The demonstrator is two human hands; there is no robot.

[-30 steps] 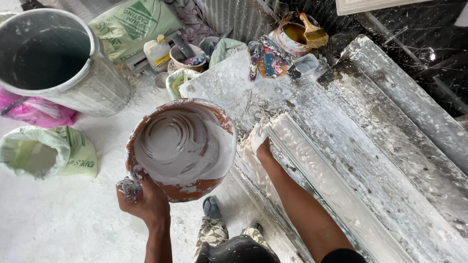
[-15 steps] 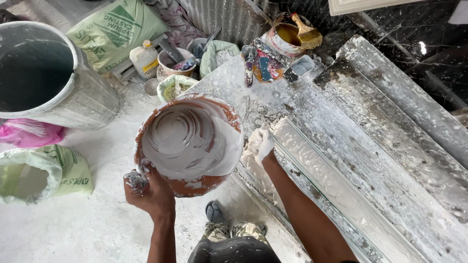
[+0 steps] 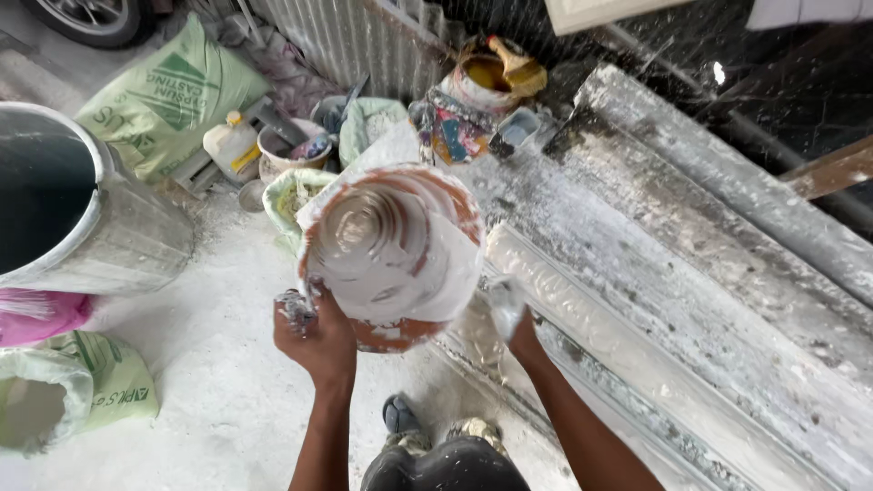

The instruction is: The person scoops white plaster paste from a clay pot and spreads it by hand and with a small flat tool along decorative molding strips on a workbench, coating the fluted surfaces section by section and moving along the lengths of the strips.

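Gripping plaster bowl [image 3: 393,255] (tilted): both hands.

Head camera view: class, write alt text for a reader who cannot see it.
Two plaster-smeared hands, left hand and right hand, hold a tilted orange bowl of white plaster above a long white moulding. A large metal drum and green sacks stand to the left on the dusty floor.
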